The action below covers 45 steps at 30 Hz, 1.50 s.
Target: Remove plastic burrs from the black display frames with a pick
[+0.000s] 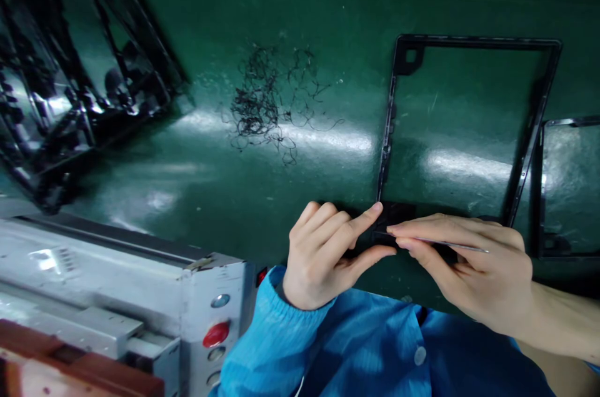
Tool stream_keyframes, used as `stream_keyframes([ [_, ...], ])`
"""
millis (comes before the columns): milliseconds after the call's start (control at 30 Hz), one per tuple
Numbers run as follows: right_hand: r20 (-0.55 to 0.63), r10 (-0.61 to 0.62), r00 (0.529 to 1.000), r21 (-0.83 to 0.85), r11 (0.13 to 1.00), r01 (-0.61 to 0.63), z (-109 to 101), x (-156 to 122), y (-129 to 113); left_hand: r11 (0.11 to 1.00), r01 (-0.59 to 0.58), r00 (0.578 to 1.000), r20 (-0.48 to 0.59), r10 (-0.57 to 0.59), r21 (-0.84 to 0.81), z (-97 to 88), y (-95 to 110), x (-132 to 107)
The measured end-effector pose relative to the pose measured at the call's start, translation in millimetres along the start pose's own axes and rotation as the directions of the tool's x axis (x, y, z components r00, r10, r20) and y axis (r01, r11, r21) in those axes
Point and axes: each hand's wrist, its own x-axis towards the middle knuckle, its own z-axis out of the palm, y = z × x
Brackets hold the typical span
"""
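Note:
A black rectangular plastic frame (pixel 478 42) lies on the green surface, its near-left corner close to my body. My left hand (pixel 328 253) pinches that corner, index finger along the edge and thumb below; the other fingers are curled. From the right, my right hand (pixel 469 259) is closed on a thin metal blade-like tool (pixel 452 244), held between thumb and fingers. The tool's tip end is at the same corner, between the two hands. Dark shadow there hides the exact contact.
Curly black plastic shavings (pixel 257 100) lie in a loose heap left of the frame. Several more black frames (pixel 89 65) are piled at the far left. Another frame (pixel 569 122) lies at the right edge. A grey machine housing (pixel 197 297) with a red button (pixel 216 334) stands lower left.

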Motion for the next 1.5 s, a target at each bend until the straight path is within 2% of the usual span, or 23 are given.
stream_keyframes([
  [1500, 0.007, 0.004, 1.0, 0.009, 1.0, -0.004, -1.6, 0.7, -0.6, 1.0, -0.009, 1.0, -0.027, 0.008, -0.003, 3.1, -1.9, -1.7],
])
